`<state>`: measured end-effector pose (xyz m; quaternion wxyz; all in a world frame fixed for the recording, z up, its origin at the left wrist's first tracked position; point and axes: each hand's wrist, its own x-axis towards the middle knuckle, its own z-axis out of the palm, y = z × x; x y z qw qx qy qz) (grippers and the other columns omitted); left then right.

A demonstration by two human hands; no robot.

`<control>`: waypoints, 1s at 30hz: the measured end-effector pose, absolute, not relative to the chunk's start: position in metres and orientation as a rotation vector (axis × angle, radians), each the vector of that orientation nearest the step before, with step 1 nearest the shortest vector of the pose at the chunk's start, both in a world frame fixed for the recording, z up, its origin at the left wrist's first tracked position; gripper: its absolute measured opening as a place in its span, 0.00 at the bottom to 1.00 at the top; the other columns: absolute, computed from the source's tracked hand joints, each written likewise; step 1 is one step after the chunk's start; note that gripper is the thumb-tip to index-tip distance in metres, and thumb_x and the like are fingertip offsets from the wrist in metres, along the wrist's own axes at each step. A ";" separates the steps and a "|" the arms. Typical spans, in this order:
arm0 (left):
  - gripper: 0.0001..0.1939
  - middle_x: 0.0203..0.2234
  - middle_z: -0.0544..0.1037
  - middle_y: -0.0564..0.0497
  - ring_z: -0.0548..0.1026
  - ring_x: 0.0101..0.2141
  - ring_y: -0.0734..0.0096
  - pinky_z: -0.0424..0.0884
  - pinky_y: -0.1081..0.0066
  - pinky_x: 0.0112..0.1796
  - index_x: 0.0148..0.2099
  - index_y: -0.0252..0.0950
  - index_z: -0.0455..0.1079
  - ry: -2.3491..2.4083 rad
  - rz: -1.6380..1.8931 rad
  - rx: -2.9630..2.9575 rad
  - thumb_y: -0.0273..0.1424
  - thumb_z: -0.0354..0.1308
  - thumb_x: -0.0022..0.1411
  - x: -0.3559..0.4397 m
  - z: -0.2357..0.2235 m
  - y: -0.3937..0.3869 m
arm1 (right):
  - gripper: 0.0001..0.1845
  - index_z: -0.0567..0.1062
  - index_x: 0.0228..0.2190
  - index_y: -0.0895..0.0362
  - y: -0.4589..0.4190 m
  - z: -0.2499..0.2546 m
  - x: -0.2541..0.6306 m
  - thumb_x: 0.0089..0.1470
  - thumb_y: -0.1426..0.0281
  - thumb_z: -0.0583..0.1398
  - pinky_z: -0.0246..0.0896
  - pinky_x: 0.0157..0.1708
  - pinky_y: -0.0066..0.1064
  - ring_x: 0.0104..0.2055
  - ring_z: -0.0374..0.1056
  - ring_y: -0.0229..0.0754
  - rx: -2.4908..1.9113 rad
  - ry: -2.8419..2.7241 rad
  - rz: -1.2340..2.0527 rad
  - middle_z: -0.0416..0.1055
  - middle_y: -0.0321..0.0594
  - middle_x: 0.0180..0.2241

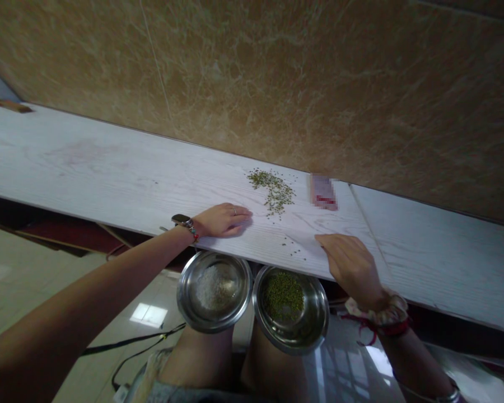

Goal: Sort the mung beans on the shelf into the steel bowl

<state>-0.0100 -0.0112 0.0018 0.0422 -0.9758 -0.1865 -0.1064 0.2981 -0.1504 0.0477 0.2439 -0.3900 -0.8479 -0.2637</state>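
My left hand (pixel 224 220) lies palm down on the white wood-grain ledge (pixel 121 168), fingers stretched to the right and holding nothing. A thin spread of green mung beans (pixel 275 190) is just beyond its fingertips. Over the ledge's front part, my right hand (pixel 351 264) is bent leftward, its fingers close together and slightly curled; nothing shows in them, though the palm side is hidden. Several stray beans (pixel 292 249) lie to the left of it. Below the edge, a steel bowl (pixel 324 313) contains green beans, and a second steel bowl (pixel 182 299) contains whitish grains.
Both bowls rest on the person's thighs (pixel 208 355), against the ledge's front edge. A blurred flat packet (pixel 323 192) lies near the brown marbled wall (pixel 252 84). A seam (pixel 367 224) crosses the ledge at right. Black straps (pixel 138 338) hang at lower left above the tiled floor.
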 end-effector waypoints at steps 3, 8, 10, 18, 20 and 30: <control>0.15 0.52 0.71 0.44 0.68 0.51 0.63 0.64 0.65 0.50 0.51 0.34 0.65 -0.545 -0.330 -2.975 0.33 0.46 0.66 -0.010 0.001 -0.011 | 0.16 0.71 0.40 0.61 -0.146 0.047 0.293 0.51 0.85 0.52 0.62 0.40 0.34 0.38 0.69 0.41 -1.036 -2.318 -0.715 0.76 0.43 0.34; 0.15 0.51 0.71 0.45 0.69 0.50 0.64 0.65 0.65 0.49 0.51 0.35 0.66 -0.562 -0.332 -2.976 0.34 0.47 0.66 -0.009 0.002 -0.011 | 0.12 0.71 0.39 0.62 -0.142 0.052 0.286 0.53 0.81 0.53 0.61 0.37 0.32 0.35 0.69 0.41 -1.109 -2.258 -0.817 0.76 0.44 0.33; 0.14 0.51 0.72 0.45 0.70 0.50 0.64 0.65 0.66 0.49 0.51 0.35 0.66 -0.571 -0.340 -2.980 0.33 0.47 0.66 -0.009 0.002 -0.012 | 0.12 0.72 0.39 0.62 -0.140 0.055 0.284 0.54 0.80 0.53 0.60 0.36 0.32 0.34 0.68 0.41 -1.148 -2.269 -0.853 0.75 0.43 0.32; 0.15 0.50 0.72 0.44 0.70 0.49 0.64 0.65 0.66 0.49 0.52 0.34 0.65 -0.582 -0.367 -2.988 0.33 0.47 0.65 -0.009 0.001 -0.012 | 0.13 0.73 0.37 0.62 -0.125 0.051 0.283 0.54 0.81 0.51 0.55 0.32 0.32 0.31 0.65 0.40 -1.205 -2.362 -0.892 0.74 0.42 0.30; 0.15 0.50 0.72 0.44 0.69 0.49 0.64 0.65 0.66 0.49 0.52 0.35 0.65 -0.589 -0.370 -2.993 0.33 0.47 0.65 -0.009 0.000 -0.011 | 0.13 0.73 0.37 0.62 -0.121 0.052 0.284 0.54 0.81 0.51 0.55 0.31 0.32 0.30 0.64 0.41 -1.219 -2.358 -0.922 0.74 0.42 0.29; 0.14 0.50 0.72 0.46 0.70 0.49 0.66 0.65 0.68 0.49 0.52 0.36 0.65 -0.624 -0.375 -3.002 0.31 0.49 0.64 -0.008 0.000 -0.012 | 0.14 0.72 0.38 0.62 -0.115 0.054 0.276 0.54 0.81 0.50 0.54 0.33 0.32 0.32 0.64 0.41 -1.217 -2.338 -0.901 0.74 0.42 0.30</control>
